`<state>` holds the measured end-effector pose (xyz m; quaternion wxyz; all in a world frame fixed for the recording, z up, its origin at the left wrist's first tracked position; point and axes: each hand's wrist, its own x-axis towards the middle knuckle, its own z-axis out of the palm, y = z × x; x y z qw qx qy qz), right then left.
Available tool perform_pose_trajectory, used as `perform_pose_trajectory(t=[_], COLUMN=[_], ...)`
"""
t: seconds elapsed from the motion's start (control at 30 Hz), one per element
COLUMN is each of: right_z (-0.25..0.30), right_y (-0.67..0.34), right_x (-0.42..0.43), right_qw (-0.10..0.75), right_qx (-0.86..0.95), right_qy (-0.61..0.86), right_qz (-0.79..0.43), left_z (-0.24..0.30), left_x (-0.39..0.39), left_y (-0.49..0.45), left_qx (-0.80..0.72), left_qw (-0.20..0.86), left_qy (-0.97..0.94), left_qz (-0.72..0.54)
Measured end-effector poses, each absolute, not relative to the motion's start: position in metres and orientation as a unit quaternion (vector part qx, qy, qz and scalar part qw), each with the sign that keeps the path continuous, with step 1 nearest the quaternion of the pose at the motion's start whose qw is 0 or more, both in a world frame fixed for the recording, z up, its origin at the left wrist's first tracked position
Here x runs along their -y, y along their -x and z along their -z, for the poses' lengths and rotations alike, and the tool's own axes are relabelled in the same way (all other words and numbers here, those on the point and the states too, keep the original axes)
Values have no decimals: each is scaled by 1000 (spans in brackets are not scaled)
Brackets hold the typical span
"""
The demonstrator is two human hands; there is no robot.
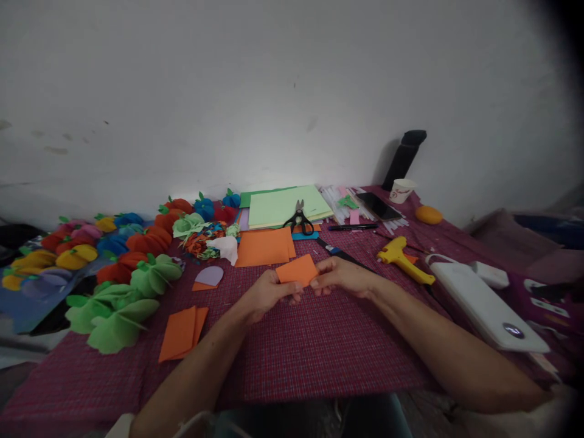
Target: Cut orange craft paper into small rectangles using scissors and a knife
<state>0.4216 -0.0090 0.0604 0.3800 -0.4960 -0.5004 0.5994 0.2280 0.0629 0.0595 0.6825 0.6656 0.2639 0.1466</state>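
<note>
A small folded piece of orange paper [297,269] is held just above the red checked cloth [319,347]. My left hand [269,294] pinches its left lower edge, fingers closed. My right hand [340,276] pinches its right edge, fingers closed too. Behind the hands lies a larger stack of orange sheets [265,246], and more folded orange pieces [182,332] lie to my left. Black scissors [300,220] rest on pale green sheets [288,205] further back.
Paper pumpkins in green, orange, blue and yellow [119,267] crowd the left side. A yellow glue gun [404,258], a black pen [352,227], a phone [378,205], a paper cup [401,190] and a white power bank [486,303] lie to the right.
</note>
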Motion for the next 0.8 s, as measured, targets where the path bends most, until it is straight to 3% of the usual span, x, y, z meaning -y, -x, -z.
perform_pose_trajectory(t=[0.2,0.47,0.8], right_z=[-69,-63,-61], right_y=[-448,-413,-411], right_x=[6,12,10], right_qw=[461,370,389], right_qx=[434,515,514], right_qy=[517,501,510], right_qz=[-576,-589,-569], left_z=[-65,-63,-59], left_x=[-71,-61,-62], left_y=[-220,-226,-229], left_qx=[-253,-257,-280], left_qw=[672,685,691], left_qy=[-670,-664,-650], left_qz=[-189,-153,-147])
